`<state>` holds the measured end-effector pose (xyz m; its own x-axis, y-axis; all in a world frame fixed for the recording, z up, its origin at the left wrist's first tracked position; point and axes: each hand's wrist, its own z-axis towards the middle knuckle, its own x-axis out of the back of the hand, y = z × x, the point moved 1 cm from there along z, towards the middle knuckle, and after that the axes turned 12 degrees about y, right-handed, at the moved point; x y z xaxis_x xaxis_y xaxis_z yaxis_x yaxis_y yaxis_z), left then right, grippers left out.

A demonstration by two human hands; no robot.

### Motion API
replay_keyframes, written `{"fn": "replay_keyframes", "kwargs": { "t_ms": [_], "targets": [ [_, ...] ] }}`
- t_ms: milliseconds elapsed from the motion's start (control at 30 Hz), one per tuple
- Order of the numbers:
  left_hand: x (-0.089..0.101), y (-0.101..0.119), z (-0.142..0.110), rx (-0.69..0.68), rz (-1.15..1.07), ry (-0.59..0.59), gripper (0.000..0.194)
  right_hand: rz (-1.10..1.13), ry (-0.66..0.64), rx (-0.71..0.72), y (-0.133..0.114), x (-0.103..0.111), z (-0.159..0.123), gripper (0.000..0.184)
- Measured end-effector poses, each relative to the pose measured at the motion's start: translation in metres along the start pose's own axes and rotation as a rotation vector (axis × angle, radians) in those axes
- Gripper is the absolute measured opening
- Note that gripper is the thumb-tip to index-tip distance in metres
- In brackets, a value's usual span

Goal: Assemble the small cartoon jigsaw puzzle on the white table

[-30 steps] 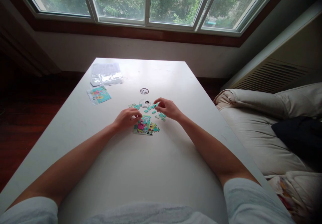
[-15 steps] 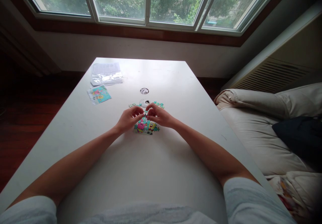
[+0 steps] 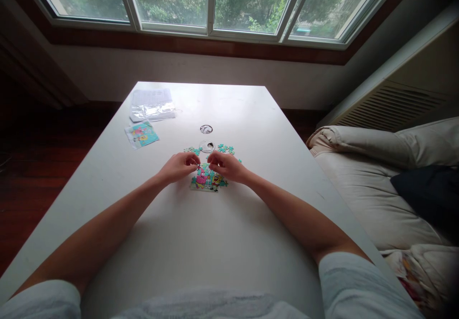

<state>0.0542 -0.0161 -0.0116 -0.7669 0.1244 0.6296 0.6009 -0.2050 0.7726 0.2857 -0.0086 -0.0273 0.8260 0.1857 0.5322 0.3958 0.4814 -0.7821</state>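
A partly joined jigsaw puzzle (image 3: 205,180) with pink and yellow cartoon figures on teal lies on the white table. At its upper left edge, my left hand (image 3: 181,166) is closed in a pinch, with a small jigsaw piece at the fingertips. My right hand (image 3: 228,167) is over the upper right part of the puzzle, thumb and fingers pinched together. Whatever it grips, if anything, is too small to make out. Loose teal pieces (image 3: 225,149) lie beyond my right hand, and more loose pieces (image 3: 193,150) lie beyond the left.
Behind the puzzle sit a clear round container (image 3: 207,146) and a round lid-like disc (image 3: 206,129). A cartoon picture sheet (image 3: 142,134) and a clear plastic packet (image 3: 152,104) lie at the table's far left. A pale sofa (image 3: 351,180) stands to the right of the table (image 3: 201,242).
My hands have drawn apart a little, the left one moving left. Fingertips that nearly met above the puzzle now leave a gap, showing more of its upper part.
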Motion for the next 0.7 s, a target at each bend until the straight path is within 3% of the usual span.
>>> {"fn": "replay_keyframes", "kwargs": {
  "t_ms": [233, 700],
  "targets": [
    [0.0068, 0.0043, -0.0015, 0.000, 0.142, -0.143, 0.018, -0.016, -0.057, 0.031, 0.0052, -0.0040, -0.0021, 0.009],
    [0.0038, 0.0063, -0.0058, -0.043, 0.370, -0.145, 0.014, -0.031, -0.125, 0.039, 0.0001, -0.0009, -0.0014, 0.007]
  ]
}}
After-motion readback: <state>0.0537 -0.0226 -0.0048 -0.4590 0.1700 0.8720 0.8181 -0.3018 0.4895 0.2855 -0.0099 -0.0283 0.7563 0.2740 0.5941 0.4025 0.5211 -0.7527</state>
